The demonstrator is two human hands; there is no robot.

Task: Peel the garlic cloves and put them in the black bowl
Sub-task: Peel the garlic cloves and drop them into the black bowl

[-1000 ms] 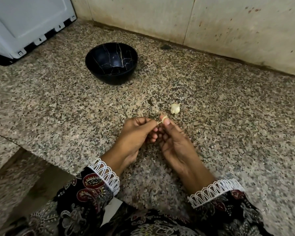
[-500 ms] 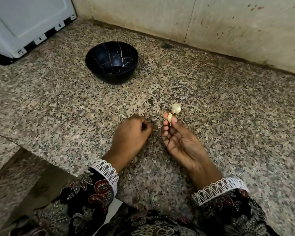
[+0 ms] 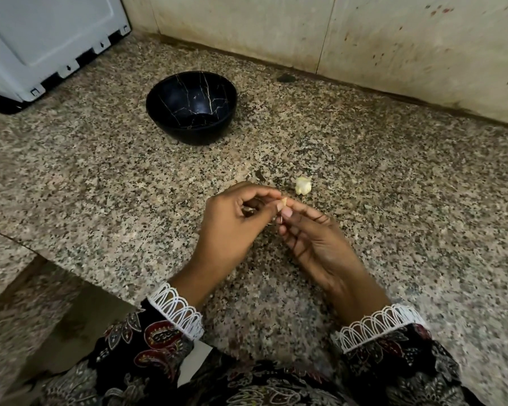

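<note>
Garlic clove (image 3: 283, 201): small, pale cream sliver at the centre of the frame, pinched between the fingertips of both my hands; most of it is hidden by them.
Left hand (image 3: 229, 227): my fingers are curled inward, thumb and forefinger nipping the clove from the left; back of the hand faces the camera.
Right hand (image 3: 311, 235): palm turned up, fingers loosely bent, thumb and forefinger holding the same clove from the right.
Second garlic piece (image 3: 302, 186): lumpy, whitish, papery-looking, lying on the counter just up and right of my fingertips, not touching them.
Black bowl (image 3: 191, 108): round, glossy, deep, with thin gold vein lines like marble; stands above centre, well apart from my hands. Its inside looks bare.
Sleeves (image 3: 147, 344): dark paisley cloth with white looped lace cuffs, at the lower edge.
Counter (image 3: 100, 177): speckled granite, brown, grey and black, polished; its edge steps down at lower left.
Wall (image 3: 393, 39): pale, stained panels along the top.
Appliance (image 3: 41, 39): white with a black base, upper left corner.
</note>
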